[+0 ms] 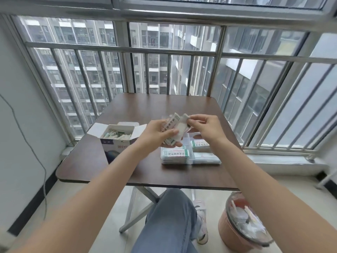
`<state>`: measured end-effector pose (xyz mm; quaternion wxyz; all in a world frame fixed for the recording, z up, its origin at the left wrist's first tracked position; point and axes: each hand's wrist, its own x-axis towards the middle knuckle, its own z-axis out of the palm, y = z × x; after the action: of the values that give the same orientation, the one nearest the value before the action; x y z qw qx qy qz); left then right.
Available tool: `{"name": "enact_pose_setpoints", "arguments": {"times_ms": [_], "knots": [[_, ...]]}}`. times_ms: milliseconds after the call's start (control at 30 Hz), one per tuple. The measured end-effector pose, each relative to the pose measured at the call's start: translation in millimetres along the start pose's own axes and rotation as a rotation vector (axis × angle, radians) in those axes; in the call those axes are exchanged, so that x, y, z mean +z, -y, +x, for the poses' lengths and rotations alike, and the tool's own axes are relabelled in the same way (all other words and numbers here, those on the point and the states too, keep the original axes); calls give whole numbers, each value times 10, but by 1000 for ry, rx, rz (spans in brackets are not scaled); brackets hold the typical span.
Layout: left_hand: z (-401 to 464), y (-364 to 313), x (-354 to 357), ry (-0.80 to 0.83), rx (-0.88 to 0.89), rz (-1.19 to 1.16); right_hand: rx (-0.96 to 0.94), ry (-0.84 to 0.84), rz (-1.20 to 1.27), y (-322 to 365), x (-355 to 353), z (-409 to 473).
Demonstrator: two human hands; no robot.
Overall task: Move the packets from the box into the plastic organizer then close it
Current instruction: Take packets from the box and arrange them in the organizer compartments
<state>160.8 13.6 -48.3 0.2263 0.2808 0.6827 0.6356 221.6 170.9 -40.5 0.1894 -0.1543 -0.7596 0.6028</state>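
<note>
Both hands' grip point(179, 129) pinches flat, papery white packets point(176, 130).

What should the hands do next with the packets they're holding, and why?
Probably lower the bundle of packets, held by the left hand and pinched by the right hand, into the plastic organizer just below; its front compartments already hold packets.

A white-and-purple box point(116, 141) stands open at the table's left, flaps spread, packets still inside. A clear plastic organizer point(189, 154) lies open to its right, white packets with green print in its compartments. A bunch of packets point(176, 130) is held above the organizer.
</note>
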Motion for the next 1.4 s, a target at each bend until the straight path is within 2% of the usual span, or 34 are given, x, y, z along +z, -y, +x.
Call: {"name": "enact_pose_setpoints", "arguments": {"times_ms": [133, 233, 300, 400, 533, 600, 700, 767, 1133, 1400], "knots": [[40, 134, -27, -126, 28, 1, 77, -64, 127, -80, -38, 55], [82, 230, -69, -250, 73, 173, 131, -119, 298, -136, -83, 110], [106, 283, -85, -319, 80, 263, 150, -142, 287, -194, -122, 156], [147, 347, -120, -372, 50, 289, 163, -122, 260, -271, -123, 204], [185, 411, -161, -389, -26, 245, 203, -6, 466, -281, -46, 253], [195, 427, -170, -399, -52, 222, 197, 53, 342, -314, -7, 301], [212, 437, -166, -417, -70, 201, 96, 162, -198, -368, 36, 349], [229, 441, -160, -425, -76, 195, 64, 205, -381, -377, 66, 375], [166, 522, -260, -418, -100, 207, -134, 304, -787, -501, 305, 447], [157, 533, -245, -399, -108, 202, -217, 256, -1021, -552, 387, 366]]}}
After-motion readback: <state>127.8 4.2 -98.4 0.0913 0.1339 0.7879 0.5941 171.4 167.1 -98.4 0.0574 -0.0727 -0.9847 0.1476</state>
